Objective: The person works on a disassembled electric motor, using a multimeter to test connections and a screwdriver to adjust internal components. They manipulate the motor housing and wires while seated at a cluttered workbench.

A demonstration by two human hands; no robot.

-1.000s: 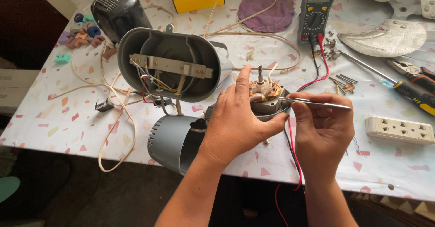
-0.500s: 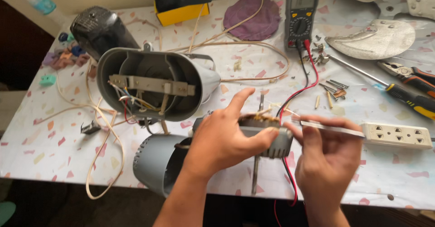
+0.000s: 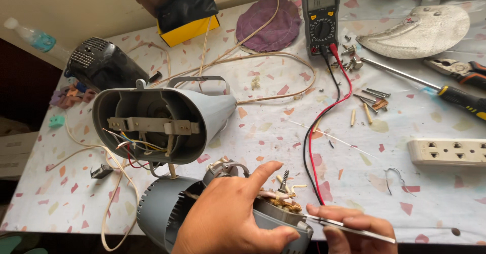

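Left hand [image 3: 228, 218] clamped on motor [image 3: 276, 211] at 6 o'clock; right hand [image 3: 354, 228] pinching thin metal probe [image 3: 349, 227]. Probably heavy, rigid; windings fragile, so grip by casing.

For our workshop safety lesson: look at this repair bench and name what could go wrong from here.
1. The right hand pushes a thin metal tool at the motor that the left hand grips; a slip might nick the windings or a finger.
2. The red and black meter leads run right up to the hands and could snag, dragging the multimeter.
3. Loose screws could roll off the table.
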